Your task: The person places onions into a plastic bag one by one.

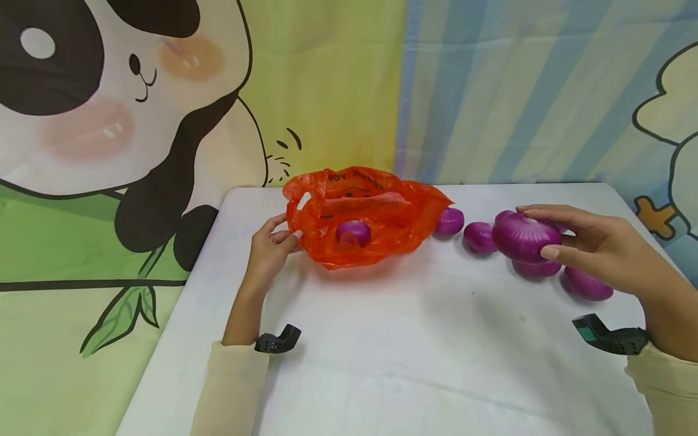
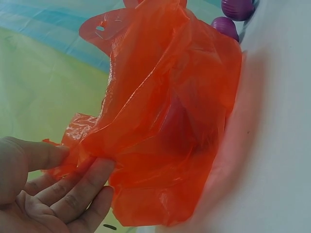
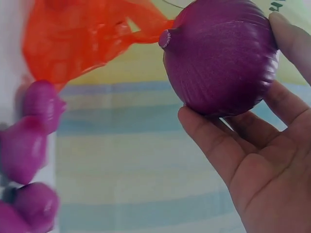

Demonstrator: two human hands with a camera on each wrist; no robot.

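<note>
A red plastic bag [image 1: 382,242] lies with its mouth spread on the white table, and one purple onion [image 1: 353,232] shows inside it. At the bag's left edge my left hand [image 1: 271,245] pinches the thin plastic between thumb and fingers; the left wrist view shows this hand [image 2: 68,189] at the bag [image 2: 170,121] too. My right hand [image 1: 591,242] grips another purple onion [image 1: 525,238], raised over the onions on the table. In the right wrist view this onion [image 3: 221,58] sits between the thumb and fingertips.
Several more purple onions lie right of the bag, among them one onion [image 1: 449,222] against its edge, another [image 1: 480,237] beside it and one [image 1: 588,284] below my right hand. A printed cloth [image 1: 327,91] hangs behind the white table [image 1: 382,351].
</note>
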